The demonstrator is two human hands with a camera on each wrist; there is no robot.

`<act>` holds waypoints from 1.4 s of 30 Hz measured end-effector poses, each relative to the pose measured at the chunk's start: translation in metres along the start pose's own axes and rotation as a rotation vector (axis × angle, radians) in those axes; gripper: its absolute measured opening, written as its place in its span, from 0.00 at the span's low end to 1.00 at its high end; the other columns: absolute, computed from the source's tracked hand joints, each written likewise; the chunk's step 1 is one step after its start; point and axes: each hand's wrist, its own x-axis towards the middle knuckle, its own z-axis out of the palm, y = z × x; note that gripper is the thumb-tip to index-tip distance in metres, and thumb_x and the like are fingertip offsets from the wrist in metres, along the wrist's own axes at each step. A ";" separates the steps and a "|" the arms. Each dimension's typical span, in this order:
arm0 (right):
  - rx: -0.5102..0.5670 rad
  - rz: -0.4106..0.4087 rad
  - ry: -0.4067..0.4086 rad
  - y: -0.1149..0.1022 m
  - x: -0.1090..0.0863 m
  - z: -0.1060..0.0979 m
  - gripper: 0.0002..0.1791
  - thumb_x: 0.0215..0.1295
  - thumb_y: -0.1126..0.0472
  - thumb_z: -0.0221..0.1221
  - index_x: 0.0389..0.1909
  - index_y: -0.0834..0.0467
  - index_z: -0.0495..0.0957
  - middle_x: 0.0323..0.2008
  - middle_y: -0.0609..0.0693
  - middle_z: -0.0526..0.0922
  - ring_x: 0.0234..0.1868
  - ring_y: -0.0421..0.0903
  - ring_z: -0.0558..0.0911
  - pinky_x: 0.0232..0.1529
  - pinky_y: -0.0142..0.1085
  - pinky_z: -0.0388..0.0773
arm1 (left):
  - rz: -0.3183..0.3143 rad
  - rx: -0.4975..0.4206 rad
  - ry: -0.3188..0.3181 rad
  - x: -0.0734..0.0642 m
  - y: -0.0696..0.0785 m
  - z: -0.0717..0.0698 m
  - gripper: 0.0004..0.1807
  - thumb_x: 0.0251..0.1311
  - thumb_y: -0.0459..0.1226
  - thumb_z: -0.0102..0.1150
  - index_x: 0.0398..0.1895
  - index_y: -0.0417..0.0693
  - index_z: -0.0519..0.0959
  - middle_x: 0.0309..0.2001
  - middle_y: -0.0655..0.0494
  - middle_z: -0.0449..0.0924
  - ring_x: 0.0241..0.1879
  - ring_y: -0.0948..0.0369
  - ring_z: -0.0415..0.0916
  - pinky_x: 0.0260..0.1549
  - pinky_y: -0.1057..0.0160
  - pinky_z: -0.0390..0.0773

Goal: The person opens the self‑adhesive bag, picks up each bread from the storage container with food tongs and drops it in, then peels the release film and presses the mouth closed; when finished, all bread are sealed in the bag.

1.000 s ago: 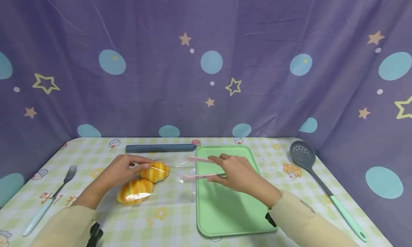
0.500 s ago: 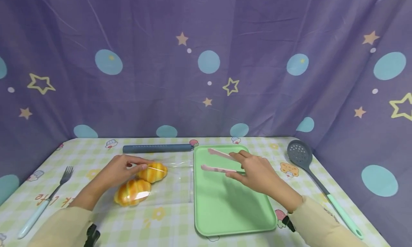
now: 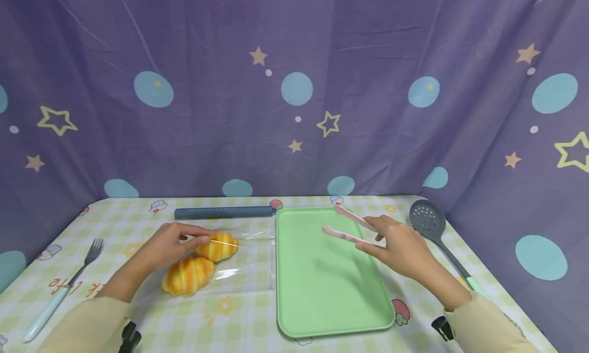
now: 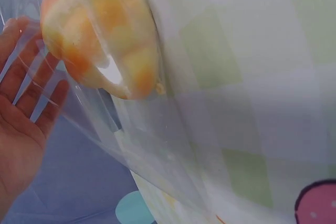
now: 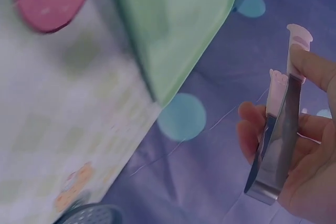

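Note:
Two croissant-shaped breads (image 3: 188,275) lie at centre left inside a clear plastic bag (image 3: 255,266). My left hand (image 3: 166,248) pinches the bag's film by thumb and forefinger, right at the farther bread (image 3: 220,247). In the left wrist view its fingers (image 4: 31,85) show against the film beside one bread. My right hand (image 3: 405,248) grips a pair of tongs (image 3: 341,235) with pink tips, held over the right part of the green tray (image 3: 331,286). Nothing sits between the tong tips; their metal bend (image 5: 278,166) shows in the right wrist view.
A dark blue stick-shaped object (image 3: 223,212) lies along the back. On the far left is a fork (image 3: 57,298) with a pale handle. A skimmer (image 3: 428,219) lies at the right, partly behind my right arm. A purple curtain (image 3: 221,128) stands behind the checked tablecloth.
My right hand has drawn the tongs rightward, away from the bag's right end and across the tray. The left hand stays at the bag, with both breads in place.

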 end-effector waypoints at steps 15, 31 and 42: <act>0.108 0.236 -0.011 0.042 -0.024 0.002 0.35 0.62 0.43 0.70 0.59 0.66 0.77 0.42 0.62 0.86 0.36 0.52 0.87 0.30 0.48 0.81 | 0.000 -0.002 0.014 -0.001 -0.002 -0.001 0.14 0.69 0.44 0.63 0.51 0.49 0.89 0.47 0.51 0.88 0.52 0.45 0.81 0.49 0.44 0.82; 0.064 0.429 -0.109 0.065 -0.030 0.017 0.36 0.62 0.41 0.68 0.52 0.71 0.79 0.33 0.58 0.85 0.28 0.50 0.81 0.27 0.45 0.77 | 0.001 -0.002 0.010 0.000 -0.001 0.001 0.14 0.69 0.45 0.64 0.51 0.49 0.89 0.47 0.52 0.88 0.52 0.46 0.82 0.49 0.44 0.82; 0.000 0.490 -0.124 0.069 -0.024 0.031 0.31 0.59 0.41 0.69 0.38 0.69 0.80 0.23 0.52 0.78 0.24 0.49 0.75 0.22 0.41 0.70 | -0.011 -0.002 0.006 -0.001 -0.003 0.001 0.14 0.69 0.45 0.64 0.51 0.50 0.89 0.46 0.53 0.89 0.50 0.47 0.82 0.48 0.45 0.82</act>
